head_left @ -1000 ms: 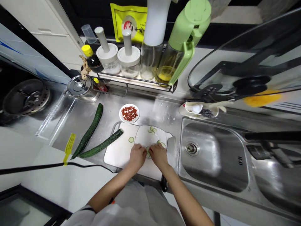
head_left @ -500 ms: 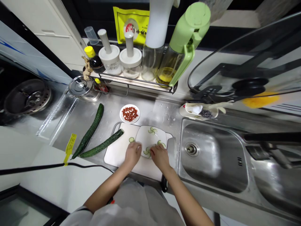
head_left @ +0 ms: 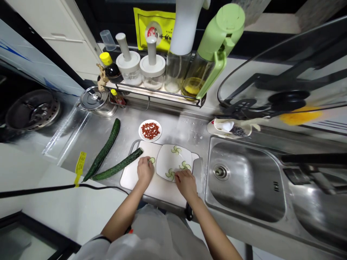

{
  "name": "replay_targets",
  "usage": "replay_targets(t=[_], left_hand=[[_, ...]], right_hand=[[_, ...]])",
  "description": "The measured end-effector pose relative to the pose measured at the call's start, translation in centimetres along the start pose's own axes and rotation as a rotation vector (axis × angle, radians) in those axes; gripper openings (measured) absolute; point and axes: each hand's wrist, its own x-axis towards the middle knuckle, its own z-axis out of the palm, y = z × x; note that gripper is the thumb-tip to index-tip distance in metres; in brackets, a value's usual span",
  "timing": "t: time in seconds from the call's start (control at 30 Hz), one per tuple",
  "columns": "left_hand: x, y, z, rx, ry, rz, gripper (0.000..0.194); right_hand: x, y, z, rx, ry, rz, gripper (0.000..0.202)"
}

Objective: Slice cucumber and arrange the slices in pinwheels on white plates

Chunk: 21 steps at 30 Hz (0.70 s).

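Note:
A white plate [head_left: 173, 159] lies on a white cutting board [head_left: 132, 175] and carries three small pinwheels of cucumber slices [head_left: 185, 165]. My left hand [head_left: 145, 170] rests on the board left of the plate, its fingertips touching a loose cucumber slice [head_left: 152, 160]. My right hand [head_left: 185, 182] sits at the plate's near rim, beside the nearest slice group [head_left: 170, 174]; it holds nothing that I can see. A cut cucumber [head_left: 118, 165] lies with its end at the board's left corner.
A whole cucumber [head_left: 104, 148] lies further left, a small dish of red berries [head_left: 150, 130] behind the board. A rack of bottles and jars [head_left: 154, 90] lines the back. The sink [head_left: 244, 178] is right; a lidded pot [head_left: 94, 101] and black cable [head_left: 54, 188] left.
My left hand moved left off the plate onto the loose slice on the board. My right hand drew back to the plate's near rim, uncovering the nearest slice group.

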Motion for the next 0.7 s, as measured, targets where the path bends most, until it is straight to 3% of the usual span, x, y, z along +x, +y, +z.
replay_targets(t=[0.47,0.6,0.7], left_hand=[[-0.2,0.3,-0.7,-0.049,-0.001,0.029,0.018],[-0.7,0.6,-1.5,-0.273,-0.062,-0.044,0.019],[-1.1,1.5,-2.0,-0.528,-0.184,-0.148,0.020]], right_hand=[[-0.3,0.3,0.3,0.061,0.012,-0.023,0.023],[0.2,0.3,0.5,0.223,0.032,-0.031,0.020],[0.8,0.1,0.6,0.430,0.063,-0.011,0.019]])
